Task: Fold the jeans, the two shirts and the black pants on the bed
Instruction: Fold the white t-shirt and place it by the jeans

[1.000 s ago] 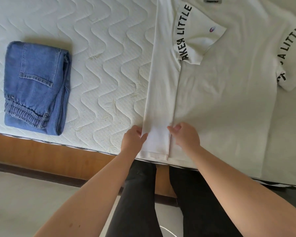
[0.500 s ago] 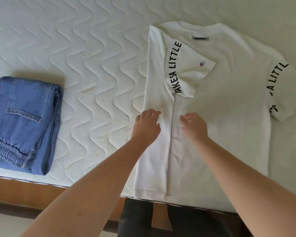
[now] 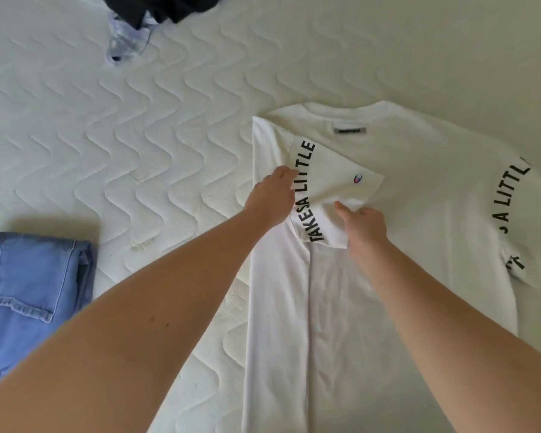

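White shirt (image 3: 403,214) lying flat, collar toward the top of the frame, on the quilted bed (image 3: 138,135), right of centre. Its picture-left side panel is turned inward along a straight vertical crease, and the lettered sleeve (image 3: 328,185) is doubled back over the chest. The left hand (image 3: 270,198) rests on the folded panel at the sleeve's lettered hem, fingers extended and together, pressing flat. The right hand (image 3: 364,225) lies at the sleeve's lower edge, thumb raised and apart from the other fingers; whether it pinches the cloth or only presses it cannot be told.

Step in hand, as judged: flattening the tucked sleeve. Done well, both palms sweep outward from the crease so the sleeve lies without ridges and stays inside the panel's edge, keeping the fold line parallel to the shirt's side. The opposite sleeve, at the right of the frame, is still spread and appears to be the next fold.

The fabric is thin, white, lightly wrinkled below the hands. Folded jeans (image 3: 28,292) sit at lower left; a dark garment (image 3: 169,7), probably the black pants, lies unfolded at the top edge.
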Available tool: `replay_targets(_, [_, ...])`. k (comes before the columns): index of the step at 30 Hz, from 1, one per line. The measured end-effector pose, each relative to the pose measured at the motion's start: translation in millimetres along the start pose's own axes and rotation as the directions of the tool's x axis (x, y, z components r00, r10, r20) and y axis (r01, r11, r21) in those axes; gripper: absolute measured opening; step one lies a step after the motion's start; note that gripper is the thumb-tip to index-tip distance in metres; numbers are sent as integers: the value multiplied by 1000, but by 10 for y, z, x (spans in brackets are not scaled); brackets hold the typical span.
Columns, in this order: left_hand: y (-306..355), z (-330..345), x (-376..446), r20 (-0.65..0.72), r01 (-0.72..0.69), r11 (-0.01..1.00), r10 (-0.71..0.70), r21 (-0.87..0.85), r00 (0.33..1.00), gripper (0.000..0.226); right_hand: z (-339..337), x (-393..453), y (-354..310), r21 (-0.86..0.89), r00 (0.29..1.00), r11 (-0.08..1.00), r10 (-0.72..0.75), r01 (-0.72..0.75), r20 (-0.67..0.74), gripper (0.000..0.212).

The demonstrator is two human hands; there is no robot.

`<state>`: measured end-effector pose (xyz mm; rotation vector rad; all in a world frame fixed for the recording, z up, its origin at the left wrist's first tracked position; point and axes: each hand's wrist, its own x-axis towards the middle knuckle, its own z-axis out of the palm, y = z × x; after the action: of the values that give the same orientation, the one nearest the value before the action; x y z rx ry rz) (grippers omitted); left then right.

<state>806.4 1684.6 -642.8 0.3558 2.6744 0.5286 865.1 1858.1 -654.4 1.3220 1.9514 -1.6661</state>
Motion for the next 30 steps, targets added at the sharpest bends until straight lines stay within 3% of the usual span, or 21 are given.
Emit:
replay_targets(3, [17,-171,421,25,-46,996,44,73,999,60,23,11,41,7,999,999,-44,44,-13,13])
replay_targets(6, [69,-308,812,79,-112,982,100,154,992,73,-12,-40,50,-136,982,976,-182,173,-57,21])
replay_targets(11, [189,-449,1209,165,-125,966,89,225,982,46,-50,-35,154,-335,913,868,-405,367,-51,18])
replay_targets(15, [196,-463,1287,148,-119,977,93,177,985,38,-98,-68,209,-519,842,710,-539,477,37,36])
replay_targets(17, [157,-466,1256,120,-71,996,64,57,991,31,-139,-83,242,-530,692,550,-715,645,102,40])
replay_targets(20, [93,-469,1163,91,14,990,-1,-144,996,22,-170,-50,347,-525,395,186,-861,831,321,52])
replay_targets(24, [80,-513,930,49,65,933,-51,-355,998,30,-151,-41,489,-544,237,-74,-845,836,479,40])
replay_targets(27, [71,-492,722,-107,84,929,-131,-360,986,23,-148,-78,609,-515,237,-112,-792,850,563,38])
replay_targets(29, [59,-396,591,-191,150,889,-253,-433,949,18,-163,-88,639,-506,317,-12,-766,863,559,56])
replay_targets(30, [57,-340,525,-153,218,851,-325,-479,933,26,-172,-104,640,-499,373,72,-755,864,538,64])
